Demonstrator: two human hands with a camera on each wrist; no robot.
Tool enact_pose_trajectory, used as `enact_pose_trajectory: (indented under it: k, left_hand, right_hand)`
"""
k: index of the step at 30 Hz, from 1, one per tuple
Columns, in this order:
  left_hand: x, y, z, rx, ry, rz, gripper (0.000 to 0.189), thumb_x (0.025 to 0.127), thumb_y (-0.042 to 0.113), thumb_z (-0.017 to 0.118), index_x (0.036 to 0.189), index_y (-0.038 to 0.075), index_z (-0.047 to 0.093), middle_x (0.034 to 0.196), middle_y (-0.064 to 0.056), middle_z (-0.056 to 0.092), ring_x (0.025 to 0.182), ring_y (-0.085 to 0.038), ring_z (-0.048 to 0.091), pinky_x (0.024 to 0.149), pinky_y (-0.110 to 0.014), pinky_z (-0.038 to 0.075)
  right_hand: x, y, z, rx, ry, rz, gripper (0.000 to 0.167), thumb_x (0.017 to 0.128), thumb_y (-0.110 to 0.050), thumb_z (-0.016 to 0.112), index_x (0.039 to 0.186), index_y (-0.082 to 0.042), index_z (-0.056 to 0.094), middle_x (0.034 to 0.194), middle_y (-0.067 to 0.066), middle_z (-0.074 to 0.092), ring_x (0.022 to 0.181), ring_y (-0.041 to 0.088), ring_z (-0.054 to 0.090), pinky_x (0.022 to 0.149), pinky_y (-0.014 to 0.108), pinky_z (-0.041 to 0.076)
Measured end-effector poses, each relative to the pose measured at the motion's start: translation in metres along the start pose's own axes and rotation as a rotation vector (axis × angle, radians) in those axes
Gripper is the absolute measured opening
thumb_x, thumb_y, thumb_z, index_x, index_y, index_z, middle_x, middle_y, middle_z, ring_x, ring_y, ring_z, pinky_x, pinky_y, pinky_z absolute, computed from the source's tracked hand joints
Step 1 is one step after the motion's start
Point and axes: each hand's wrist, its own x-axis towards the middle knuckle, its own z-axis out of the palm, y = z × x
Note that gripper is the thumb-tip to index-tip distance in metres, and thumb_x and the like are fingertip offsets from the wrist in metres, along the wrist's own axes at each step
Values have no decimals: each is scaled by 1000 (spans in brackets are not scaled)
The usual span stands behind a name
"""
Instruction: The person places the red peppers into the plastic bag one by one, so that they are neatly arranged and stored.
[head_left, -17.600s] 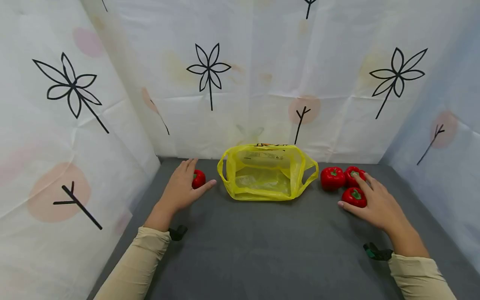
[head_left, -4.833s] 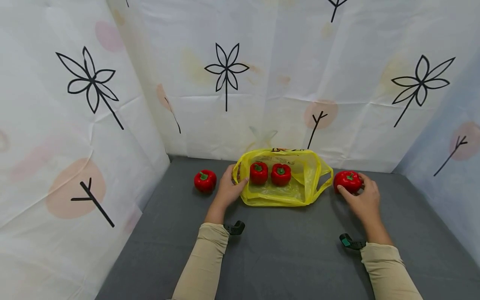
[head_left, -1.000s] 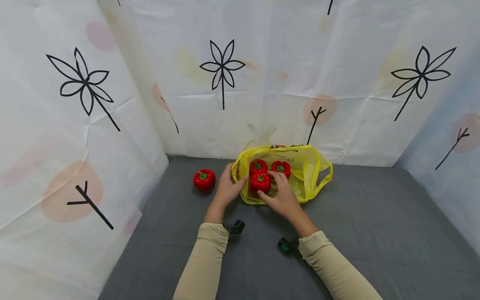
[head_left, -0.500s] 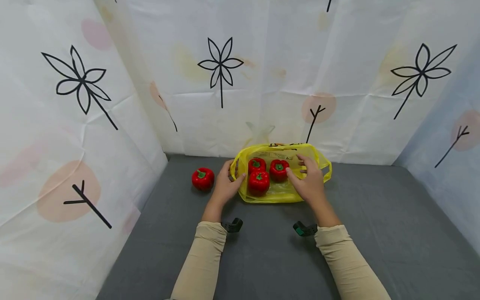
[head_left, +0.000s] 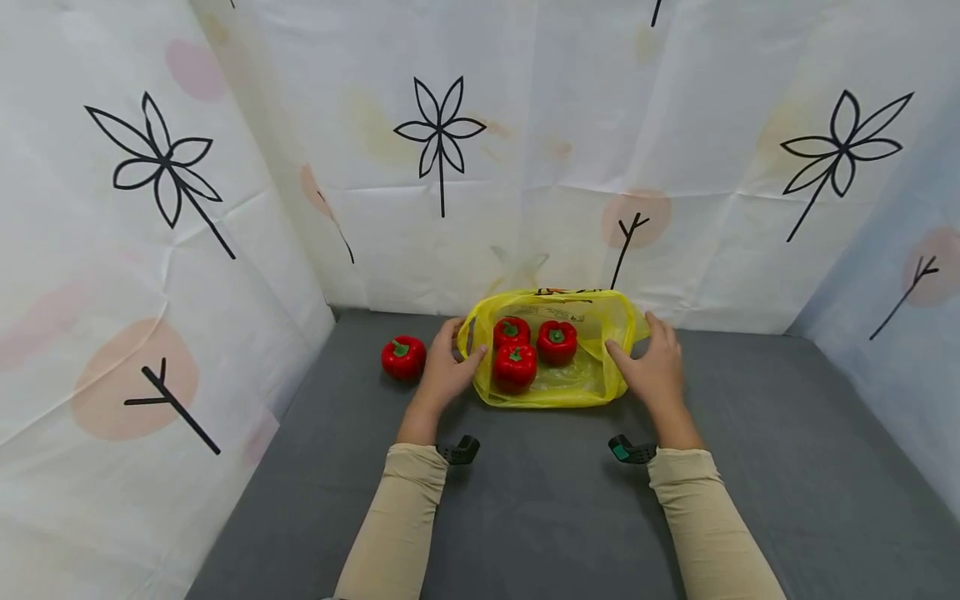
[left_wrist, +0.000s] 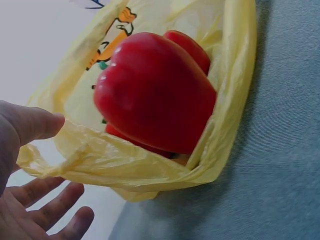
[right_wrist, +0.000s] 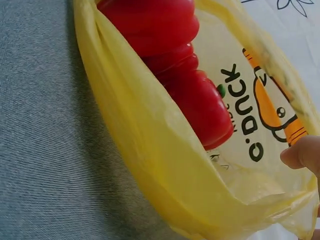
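A yellow plastic bag stands with its mouth spread, holding three red bell peppers. At its left side is my left hand, thumb over the rim and fingers outside. In the left wrist view the thumb and loosely spread fingers lie on either side of the bag's handle, with a gap between them. My right hand is at the bag's right side, thumb at the mouth. The right wrist view shows that thumb over the bag; its other fingers are mostly hidden.
Another red bell pepper lies on the grey table, left of my left hand. White fabric walls with printed flowers rise behind and at both sides. Each wrist wears a black strap device.
Over the last second, my right hand lets go of a pepper inside the bag and moves right to the bag's right side. Earlier, the peppers were outside the bag. My left hand stays at the left side.
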Motion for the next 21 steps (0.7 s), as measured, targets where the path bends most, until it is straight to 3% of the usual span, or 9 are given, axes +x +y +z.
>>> enact_pose_trajectory:
  k: [7, 12, 17, 21]
  left_hand:
    - [-3, 11, -20, -12, 46, -9, 63, 103, 25, 72, 158, 18, 43, 151, -15, 52, 139, -39, 53, 112, -61, 47]
    - [-7, 14, -42, 2, 136, 24, 64, 103, 27, 72, 159, 17, 43, 149, -16, 52, 138, -39, 52, 114, -62, 44]
    - [-12, 5, -68, 106, 246, 54, 68, 99, 32, 77, 158, 17, 46, 146, -16, 55, 135, -36, 54, 112, -58, 46]
    - [-17, -11, -86, 150, 268, 28, 75, 94, 36, 83, 156, 15, 48, 147, -15, 55, 136, -36, 52, 113, -61, 45]
  right_hand:
    - [1, 2, 6, -5, -16, 12, 94, 96, -44, 75, 168, -7, 27, 168, 26, 32, 152, 52, 32, 122, 69, 31]
    - [0, 3, 8, 8, -7, 10, 95, 94, -40, 78, 167, -6, 28, 167, 27, 32, 151, 51, 33, 121, 69, 32]
    - [1, 2, 8, 10, -2, 17, 93, 94, -36, 80, 166, -4, 30, 164, 29, 34, 149, 51, 35, 120, 68, 34]
    - [1, 3, 9, 18, 1, 16, 92, 93, -34, 80, 164, -2, 31, 162, 30, 36, 148, 51, 38, 120, 66, 35]
